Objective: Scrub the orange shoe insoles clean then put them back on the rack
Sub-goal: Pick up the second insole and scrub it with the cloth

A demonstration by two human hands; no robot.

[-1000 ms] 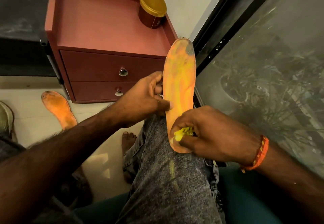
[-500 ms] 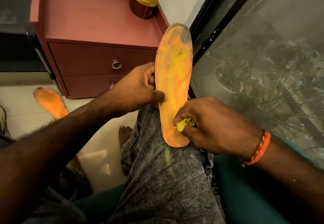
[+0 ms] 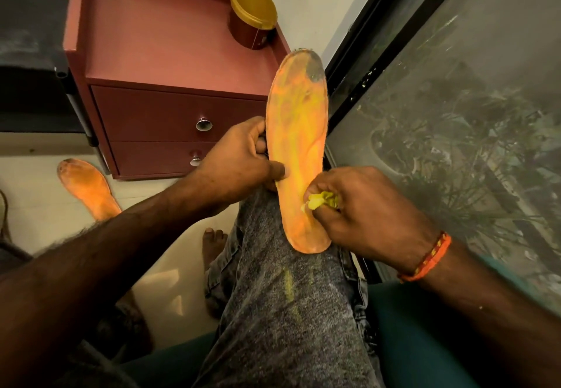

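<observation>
An orange insole [image 3: 296, 132] rests on my right knee, its heel near me and its toe, with a dark grey stain, pointing away. My left hand [image 3: 239, 160] grips its left edge, thumb pressed on the top face. My right hand [image 3: 361, 214] pinches a crumpled yellow cloth [image 3: 321, 200] against the insole's lower right side. A second orange insole [image 3: 88, 189], dirty at its far end, lies on the pale floor to the left, partly hidden by my left forearm.
A dark red two-drawer cabinet [image 3: 170, 114] stands ahead, with a gold-lidded tub [image 3: 252, 14] on its top. A black-framed window [image 3: 455, 114] runs along the right. My bare foot [image 3: 214, 243] rests on the floor. I sit on a teal seat [image 3: 409, 342].
My right hand with the cloth has slid up the insole from near the heel toward its middle. The insole and my left hand stay in place.
</observation>
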